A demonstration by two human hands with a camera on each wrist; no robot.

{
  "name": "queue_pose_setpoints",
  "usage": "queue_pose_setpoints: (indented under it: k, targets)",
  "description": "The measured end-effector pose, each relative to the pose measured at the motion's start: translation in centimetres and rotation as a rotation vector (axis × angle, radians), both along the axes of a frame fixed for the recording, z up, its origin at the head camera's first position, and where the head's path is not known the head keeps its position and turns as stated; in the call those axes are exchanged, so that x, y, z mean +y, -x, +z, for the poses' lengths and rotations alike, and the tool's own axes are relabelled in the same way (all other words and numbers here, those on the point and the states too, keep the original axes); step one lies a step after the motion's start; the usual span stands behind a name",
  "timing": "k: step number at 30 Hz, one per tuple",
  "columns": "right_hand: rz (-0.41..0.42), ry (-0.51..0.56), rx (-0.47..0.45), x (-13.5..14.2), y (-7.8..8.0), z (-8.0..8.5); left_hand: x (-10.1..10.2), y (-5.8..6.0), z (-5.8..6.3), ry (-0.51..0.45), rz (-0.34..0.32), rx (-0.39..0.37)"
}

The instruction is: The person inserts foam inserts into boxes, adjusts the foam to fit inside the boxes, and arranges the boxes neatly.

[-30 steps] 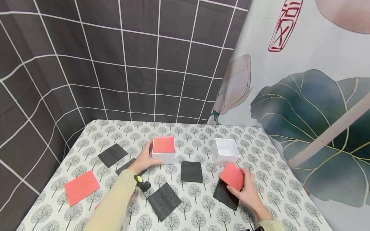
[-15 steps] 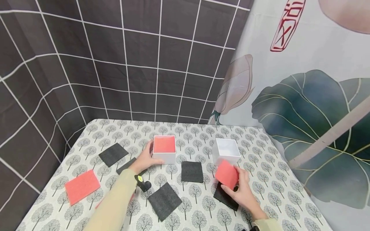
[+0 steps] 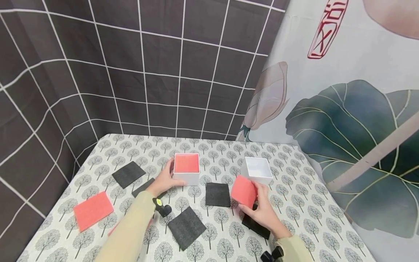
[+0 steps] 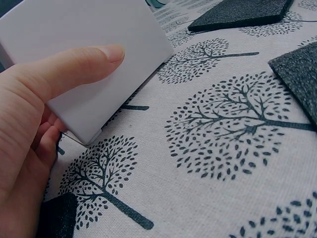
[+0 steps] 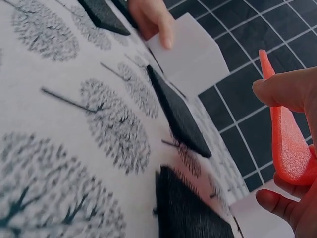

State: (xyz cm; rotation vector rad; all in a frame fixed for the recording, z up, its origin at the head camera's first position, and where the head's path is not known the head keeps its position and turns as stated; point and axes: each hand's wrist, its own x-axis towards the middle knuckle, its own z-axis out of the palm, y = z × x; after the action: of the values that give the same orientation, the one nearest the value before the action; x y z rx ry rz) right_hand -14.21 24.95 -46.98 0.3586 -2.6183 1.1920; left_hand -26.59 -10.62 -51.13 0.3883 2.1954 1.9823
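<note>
So the right hand, pinching a red square, just shifted left, piece unboxed and probably airborne, while the left hand keeps gripping the left white box.

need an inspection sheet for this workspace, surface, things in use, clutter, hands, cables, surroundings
Surface: tree-print cloth
Things in use: left white box, red showing inside; right white box, open, nothing seen inside; held red square
Clutter: black squares lying about; flat red square at far left; more red partly hidden by the left sleeve
Hands: left hand grips the left white box; right hand holds the held red square
Cables: nothing seen
Surroundings: dark grid-lined drape; white plant-print drape
</note>
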Motion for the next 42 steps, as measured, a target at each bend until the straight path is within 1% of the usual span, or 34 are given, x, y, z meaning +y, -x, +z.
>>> queue_pose_setpoints:
  k: [3, 8, 15, 22, 24, 27, 35, 42]
  targets:
    - [0.031, 0.024, -0.014, -0.7, 0.5, 0.2, 0.0, 0.0, 0.0, -0.002, 0.004, -0.009]
    - [0.050, 0.006, 0.000, -1.6, 1.3, 0.4, 0.1, 0.0, 0.1, -0.002, 0.006, -0.021]
    - [0.100, 0.016, -0.001, -3.0, 2.3, 1.0, 0.0, 0.0, 0.0, 0.009, 0.013, -0.015]
    - [0.132, 0.041, -0.067, -4.3, 3.2, 1.5, 0.0, 0.0, -0.1, -0.005, 0.011, -0.021]
    - [0.141, 0.041, -0.072, -4.6, 3.6, 1.6, 0.1, 0.0, -0.1, -0.008, 0.011, -0.026]
    - [0.166, 0.045, -0.056, -5.1, 4.2, 1.8, 0.1, -0.1, 0.0, 0.001, 0.009, -0.017]
    - [0.176, 0.012, -0.033, -6.6, 5.6, 2.1, 0.1, 0.0, 0.1, 0.020, 0.012, 0.000]
    - [0.200, 0.014, -0.062, -7.8, 6.9, 2.4, 0.1, 0.0, 0.0, 0.020, 0.022, -0.005]
